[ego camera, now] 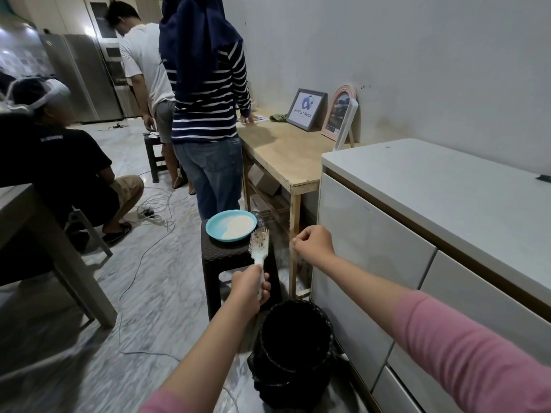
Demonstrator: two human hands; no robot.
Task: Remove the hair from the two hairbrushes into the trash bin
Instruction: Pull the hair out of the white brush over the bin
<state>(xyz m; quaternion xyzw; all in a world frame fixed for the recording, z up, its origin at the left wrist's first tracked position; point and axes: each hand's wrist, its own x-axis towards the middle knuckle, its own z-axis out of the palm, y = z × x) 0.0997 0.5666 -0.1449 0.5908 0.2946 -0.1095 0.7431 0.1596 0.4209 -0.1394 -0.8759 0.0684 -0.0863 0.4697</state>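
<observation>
My left hand (pixel 250 289) grips the handle of a white hairbrush (pixel 259 245), held upright with its bristle head up and dark bits among the bristles. My right hand (pixel 313 244) is raised to the right of the brush, fingers pinched shut on a thin tuft of hair (pixel 295 257) that trails down faintly below it. The black trash bin (pixel 293 350), lined with a dark bag, stands on the floor below and between both hands. A second hairbrush is only partly visible as a dark shape behind the blue plate.
A dark stool (pixel 226 263) carries a blue plate (pixel 231 225) of white powder just beyond the brush. White drawers (pixel 387 263) stand right, a wooden table (pixel 286 156) behind. Three people stand or sit ahead and left. Cables and a power strip (pixel 150 217) lie on the floor.
</observation>
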